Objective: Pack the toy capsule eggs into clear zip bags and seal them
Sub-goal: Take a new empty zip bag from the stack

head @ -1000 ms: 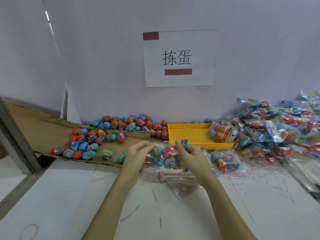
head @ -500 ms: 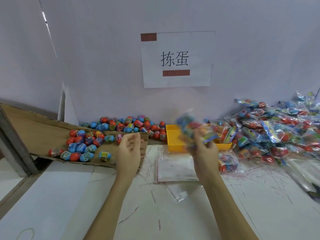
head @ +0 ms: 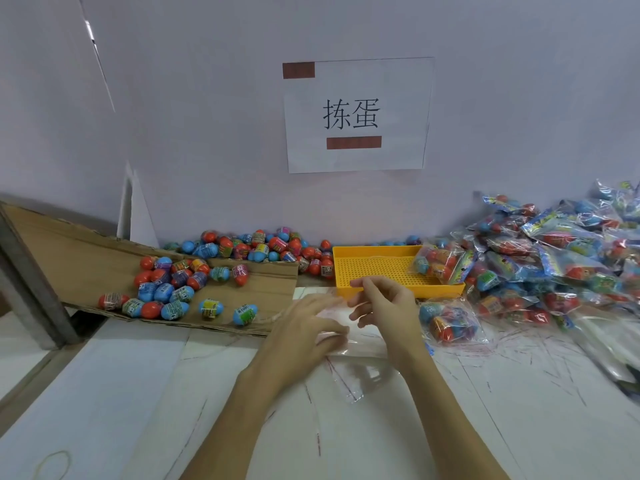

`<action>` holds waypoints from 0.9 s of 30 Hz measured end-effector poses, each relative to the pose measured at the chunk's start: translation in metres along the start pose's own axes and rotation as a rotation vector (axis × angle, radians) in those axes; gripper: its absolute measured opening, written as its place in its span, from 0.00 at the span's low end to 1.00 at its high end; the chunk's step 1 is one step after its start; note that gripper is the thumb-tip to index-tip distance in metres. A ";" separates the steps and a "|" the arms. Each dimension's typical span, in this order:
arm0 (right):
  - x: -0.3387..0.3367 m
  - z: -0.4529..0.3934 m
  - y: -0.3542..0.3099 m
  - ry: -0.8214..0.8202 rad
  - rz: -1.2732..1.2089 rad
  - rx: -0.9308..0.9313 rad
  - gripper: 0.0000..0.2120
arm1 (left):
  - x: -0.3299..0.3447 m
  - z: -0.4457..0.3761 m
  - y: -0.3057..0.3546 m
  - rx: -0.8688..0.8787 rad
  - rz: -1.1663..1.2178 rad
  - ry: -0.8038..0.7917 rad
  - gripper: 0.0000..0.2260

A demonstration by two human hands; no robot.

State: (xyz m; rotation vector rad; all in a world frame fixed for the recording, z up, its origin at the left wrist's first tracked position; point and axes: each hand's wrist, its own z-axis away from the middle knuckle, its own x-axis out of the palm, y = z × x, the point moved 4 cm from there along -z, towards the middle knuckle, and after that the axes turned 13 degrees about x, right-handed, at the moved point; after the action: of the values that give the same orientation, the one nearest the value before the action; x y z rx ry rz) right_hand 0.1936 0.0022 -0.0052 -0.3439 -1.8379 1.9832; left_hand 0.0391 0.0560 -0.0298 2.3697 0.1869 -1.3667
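Reaching for the stack of empty clear bags [head: 360, 344] at frame centre on the bench [head: 485, 427]: left hand [head: 304, 330] flat on top, fingers spread; right hand [head: 384, 306] loosely curled, holding nothing I can see. Film looks thin, limp, slippery, so pinch one layer at the mouth edge. Loose eggs [head: 173, 292] sit centre-left, hard, light, prone to roll
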 end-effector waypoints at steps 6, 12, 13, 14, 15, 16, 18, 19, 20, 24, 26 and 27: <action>0.009 0.000 0.003 -0.089 0.324 -0.172 0.08 | -0.013 0.001 -0.002 -0.006 -0.092 0.126 0.07; 0.019 0.003 0.005 -0.171 0.757 -0.325 0.05 | -0.020 0.004 -0.016 -0.176 -0.043 0.163 0.10; 0.018 0.002 0.005 -0.150 0.809 -0.328 0.04 | -0.021 0.004 -0.018 -0.214 0.000 0.183 0.09; 0.016 0.001 0.005 -0.130 0.840 -0.332 0.03 | -0.021 0.004 -0.019 -0.247 0.050 0.212 0.09; 0.014 0.000 0.004 -0.110 0.854 -0.332 0.04 | -0.022 0.004 -0.018 -0.265 0.089 0.242 0.08; 0.013 -0.001 0.003 -0.082 0.859 -0.331 0.04 | -0.024 0.004 -0.017 -0.263 0.103 0.275 0.08; 0.010 -0.001 0.000 0.008 0.836 -0.334 0.04 | -0.028 0.003 -0.013 -0.229 0.063 0.346 0.11; 0.007 -0.001 -0.002 0.060 0.800 -0.340 0.04 | -0.030 0.002 -0.010 -0.217 0.041 0.375 0.16; 0.004 0.000 -0.004 0.105 0.750 -0.351 0.03 | -0.032 0.002 -0.009 -0.224 0.040 0.398 0.21; -0.003 0.003 -0.013 0.183 0.513 -0.421 0.04 | -0.035 0.002 -0.013 -0.329 0.111 0.501 0.20; -0.004 0.004 -0.016 0.178 0.412 -0.432 0.04 | -0.036 0.003 -0.016 -0.373 0.186 0.579 0.12; -0.004 0.004 -0.016 0.167 0.383 -0.425 0.04 | -0.037 0.005 -0.018 -0.397 0.233 0.614 0.11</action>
State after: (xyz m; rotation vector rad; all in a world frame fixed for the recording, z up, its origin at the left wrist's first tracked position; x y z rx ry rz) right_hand 0.1977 -0.0025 0.0110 -1.0227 -2.1969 1.6962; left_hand 0.0108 0.0732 -0.0048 2.2962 0.3056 -0.4180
